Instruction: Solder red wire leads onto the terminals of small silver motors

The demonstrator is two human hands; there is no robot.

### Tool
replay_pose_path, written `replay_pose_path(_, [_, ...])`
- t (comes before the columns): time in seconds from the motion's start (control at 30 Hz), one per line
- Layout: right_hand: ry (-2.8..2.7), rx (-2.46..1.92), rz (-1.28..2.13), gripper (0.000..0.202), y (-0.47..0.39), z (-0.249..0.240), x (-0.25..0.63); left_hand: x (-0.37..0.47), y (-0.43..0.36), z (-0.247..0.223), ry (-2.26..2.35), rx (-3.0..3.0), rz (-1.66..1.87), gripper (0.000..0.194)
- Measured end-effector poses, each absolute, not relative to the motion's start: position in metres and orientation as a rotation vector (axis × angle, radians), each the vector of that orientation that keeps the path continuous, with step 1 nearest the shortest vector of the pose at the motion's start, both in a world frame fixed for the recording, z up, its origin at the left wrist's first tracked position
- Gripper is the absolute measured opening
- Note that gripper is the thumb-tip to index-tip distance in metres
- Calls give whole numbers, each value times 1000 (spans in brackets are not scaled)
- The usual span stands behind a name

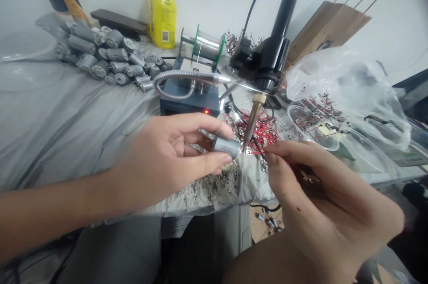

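Note:
Between the fingers and thumb of my left hand (174, 154) is a small grey cylindrical motor (226, 147), lying on its side with its end toward the right. The tip of a soldering iron (251, 125), fixed in a black stand, comes down right beside that end; whether they touch I cannot tell. My right hand (310, 190) pinches a thin red wire (257, 152) that reaches left to the iron's tip. Behind the iron sits a blue solder feeder (189, 92) with a red light, a bent metal tube and a solder spool (209, 45).
Many grey motors (100, 54) are heaped at the back left. A yellow bottle (162, 16) stands by the wall. Red wire pieces (264, 132) lie behind my hands. A clear plastic bag (347, 83) and a paper bag (329, 25) are on the right.

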State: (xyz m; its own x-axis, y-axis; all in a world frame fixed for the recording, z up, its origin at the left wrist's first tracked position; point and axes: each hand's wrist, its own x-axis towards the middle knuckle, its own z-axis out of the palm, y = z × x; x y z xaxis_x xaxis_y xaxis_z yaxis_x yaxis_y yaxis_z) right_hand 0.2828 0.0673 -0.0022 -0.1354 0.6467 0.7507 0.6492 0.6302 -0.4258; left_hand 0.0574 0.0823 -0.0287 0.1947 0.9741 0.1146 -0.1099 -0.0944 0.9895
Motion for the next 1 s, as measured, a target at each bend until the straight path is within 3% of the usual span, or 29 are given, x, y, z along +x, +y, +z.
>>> replay_pose_path(1.0, [-1766,-1060,59,22,68,-6,279,56,83,-27,948,1286,1182,27])
